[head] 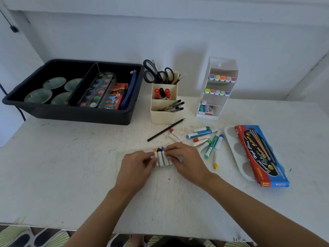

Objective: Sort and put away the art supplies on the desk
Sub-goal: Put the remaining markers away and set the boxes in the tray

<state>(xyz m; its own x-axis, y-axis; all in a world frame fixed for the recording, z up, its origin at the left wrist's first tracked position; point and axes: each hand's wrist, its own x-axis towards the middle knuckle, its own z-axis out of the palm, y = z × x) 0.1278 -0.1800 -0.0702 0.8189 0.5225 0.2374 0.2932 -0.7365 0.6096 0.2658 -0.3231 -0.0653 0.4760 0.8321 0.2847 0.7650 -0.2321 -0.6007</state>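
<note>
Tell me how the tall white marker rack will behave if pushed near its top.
The marker rack stands tall on a narrow base, so it would probably tip rather than slide. Its thin white walls suggest it is light. The markers lie loose on open shelves and may well spill out.

This is looking like a home craft or study corner. A scuffed white desk is standing against a plain white wall. At upper left a black tub is holding a paint set; at centre a cream organiser is holding scissors, beside a marker rack. Patterned floor is showing along the bottom edge.
</note>
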